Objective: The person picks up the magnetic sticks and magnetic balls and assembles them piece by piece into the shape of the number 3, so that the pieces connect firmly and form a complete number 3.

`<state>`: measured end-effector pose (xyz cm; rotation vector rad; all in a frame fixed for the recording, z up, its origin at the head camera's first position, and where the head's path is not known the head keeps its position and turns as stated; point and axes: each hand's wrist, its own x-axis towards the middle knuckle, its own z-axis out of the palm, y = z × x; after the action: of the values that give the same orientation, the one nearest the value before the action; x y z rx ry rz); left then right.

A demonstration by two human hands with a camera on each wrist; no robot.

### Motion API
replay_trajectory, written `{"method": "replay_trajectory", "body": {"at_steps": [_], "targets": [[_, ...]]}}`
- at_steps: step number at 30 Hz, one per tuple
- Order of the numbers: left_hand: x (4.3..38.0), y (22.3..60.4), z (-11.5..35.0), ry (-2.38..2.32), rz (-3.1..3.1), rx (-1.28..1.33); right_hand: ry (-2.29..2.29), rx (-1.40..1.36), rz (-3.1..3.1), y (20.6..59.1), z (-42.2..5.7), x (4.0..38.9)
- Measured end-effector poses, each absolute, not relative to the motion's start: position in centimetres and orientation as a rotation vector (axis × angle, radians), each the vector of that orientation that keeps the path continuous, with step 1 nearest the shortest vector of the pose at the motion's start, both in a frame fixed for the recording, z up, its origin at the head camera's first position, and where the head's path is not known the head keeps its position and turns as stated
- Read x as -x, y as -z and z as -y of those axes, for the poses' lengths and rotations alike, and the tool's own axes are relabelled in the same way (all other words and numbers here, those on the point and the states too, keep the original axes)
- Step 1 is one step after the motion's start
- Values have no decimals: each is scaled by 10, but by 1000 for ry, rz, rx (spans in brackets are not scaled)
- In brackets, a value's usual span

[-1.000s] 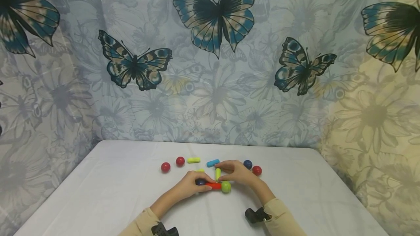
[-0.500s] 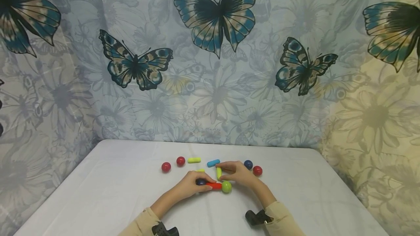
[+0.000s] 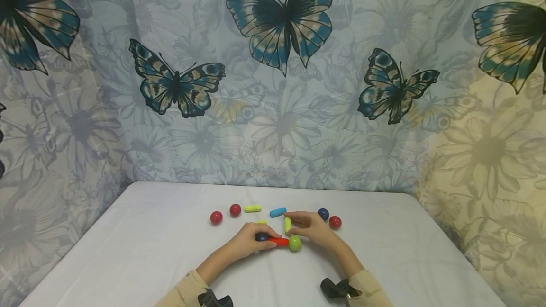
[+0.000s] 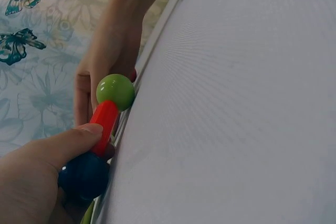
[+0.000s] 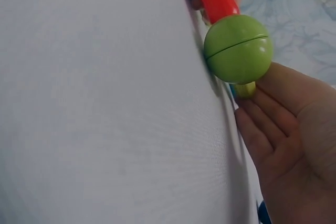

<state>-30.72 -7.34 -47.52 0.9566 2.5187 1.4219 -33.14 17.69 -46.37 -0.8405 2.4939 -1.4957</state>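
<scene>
My left hand point(image 3: 249, 239) pinches a red rod point(image 4: 106, 119), thumb on its near side. A dark blue ball point(image 4: 86, 176) sits at the rod's left end, partly under the hand, and a lime green ball point(image 3: 295, 243) at its right end. Just behind the green ball, my right hand point(image 3: 313, 227) holds an upright-looking yellow-green rod point(image 3: 287, 224) between thumb and fingers, one digit near each end. In the right wrist view the green ball covers most of that rod and the thumb tip. Another yellow-green rod point(image 3: 261, 221) shows partly behind the left hand.
Farther back on the white table point(image 3: 128, 250) lie a blue rod point(image 3: 278, 212) and a yellow-green stick point(image 3: 253, 208). Two red balls point(image 3: 216, 217) rest to the left. A dark blue ball point(image 3: 323, 214) and a red one point(image 3: 335, 222) sit beyond the right hand.
My right hand has shifted slightly right, and the yellow-green rod has moved right with it. The left hand stays in place on the red rod.
</scene>
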Motion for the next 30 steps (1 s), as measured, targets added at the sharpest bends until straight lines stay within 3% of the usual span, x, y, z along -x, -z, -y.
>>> {"method": "replay_trajectory", "body": {"at_steps": [30], "targets": [[309,478,73,-1451,-2500,-985,1679,773,-2454,471,-192,321]]}}
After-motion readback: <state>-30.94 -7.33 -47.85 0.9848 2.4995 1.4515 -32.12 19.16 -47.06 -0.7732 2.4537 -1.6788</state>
